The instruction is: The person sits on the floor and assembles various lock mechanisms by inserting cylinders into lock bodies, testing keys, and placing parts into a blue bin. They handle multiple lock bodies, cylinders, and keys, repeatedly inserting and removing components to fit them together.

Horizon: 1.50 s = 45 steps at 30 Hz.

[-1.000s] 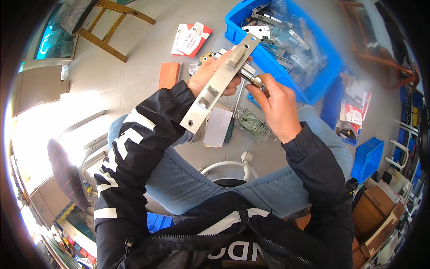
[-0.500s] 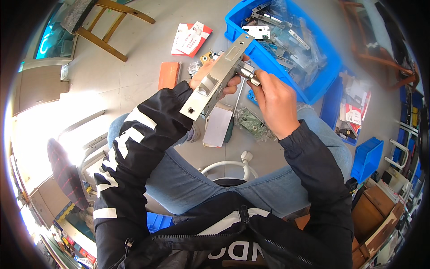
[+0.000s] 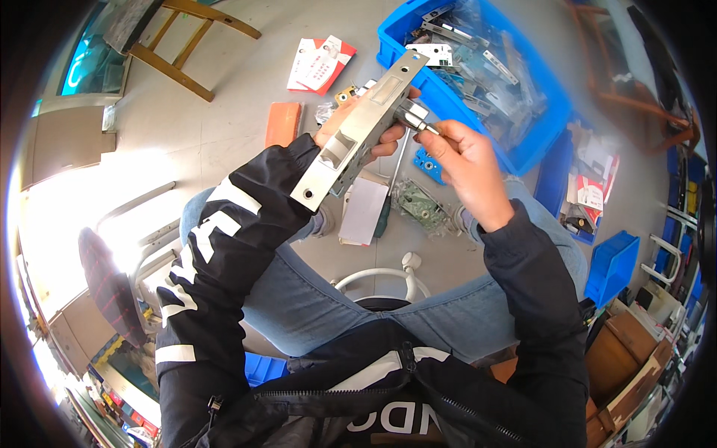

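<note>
My left hand [image 3: 338,124] grips a mortise lock [image 3: 358,133] with a long silver faceplate, tilted from upper right to lower left. A slanted latch shows toward its lower end. My left fingers wrap round the lock body behind the plate. A shiny lock cylinder [image 3: 411,113] sticks out from the body's right side. At its outer end, my right hand [image 3: 472,168] pinches a small silver piece that looks like a key [image 3: 429,129]. The fingertips partly hide it.
A blue crate [image 3: 523,153] of bagged lock parts stands at upper right. On the floor lie red-and-white leaflets [image 3: 321,66], an orange box [image 3: 284,125], a white box [image 3: 364,210], a bagged lock part [image 3: 420,203] and a blue piece [image 3: 428,165]. A smaller blue bin [image 3: 612,265] stands at right.
My right hand has drawn slightly right and down from the cylinder, its fingers now at the small silver piece on the end. The lock has shifted a little and its faceplate has turned slightly.
</note>
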Each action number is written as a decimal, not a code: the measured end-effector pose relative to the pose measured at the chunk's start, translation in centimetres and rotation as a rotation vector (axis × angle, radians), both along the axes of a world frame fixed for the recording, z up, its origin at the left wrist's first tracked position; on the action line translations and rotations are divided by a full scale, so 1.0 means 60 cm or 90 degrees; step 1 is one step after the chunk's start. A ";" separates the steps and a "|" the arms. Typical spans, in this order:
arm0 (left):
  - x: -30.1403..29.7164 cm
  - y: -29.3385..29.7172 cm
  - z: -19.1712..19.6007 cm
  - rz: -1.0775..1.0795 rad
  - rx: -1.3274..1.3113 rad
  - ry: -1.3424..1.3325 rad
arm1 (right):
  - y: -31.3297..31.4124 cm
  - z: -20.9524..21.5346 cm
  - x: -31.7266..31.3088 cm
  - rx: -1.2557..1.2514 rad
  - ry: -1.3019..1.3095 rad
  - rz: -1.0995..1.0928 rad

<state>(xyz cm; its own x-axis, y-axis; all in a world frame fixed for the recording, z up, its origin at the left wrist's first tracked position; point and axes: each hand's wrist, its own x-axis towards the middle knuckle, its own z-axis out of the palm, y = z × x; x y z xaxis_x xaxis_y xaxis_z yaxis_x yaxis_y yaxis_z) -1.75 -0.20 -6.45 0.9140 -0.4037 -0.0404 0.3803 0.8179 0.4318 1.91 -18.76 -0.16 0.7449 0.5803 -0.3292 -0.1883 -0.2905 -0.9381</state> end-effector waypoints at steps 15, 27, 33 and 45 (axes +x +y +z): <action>-0.006 -0.001 0.037 0.048 0.009 0.012 | -0.004 0.012 0.002 0.133 0.124 0.029; -0.007 -0.003 0.062 -0.005 -0.016 0.037 | 0.007 0.036 -0.021 0.009 -0.517 0.035; -0.007 0.003 0.053 -0.009 -0.057 0.034 | -0.010 0.049 -0.011 -0.042 -0.355 0.047; 0.005 -0.001 0.013 -0.037 -0.066 -0.073 | 0.006 0.033 -0.008 0.036 0.002 -0.028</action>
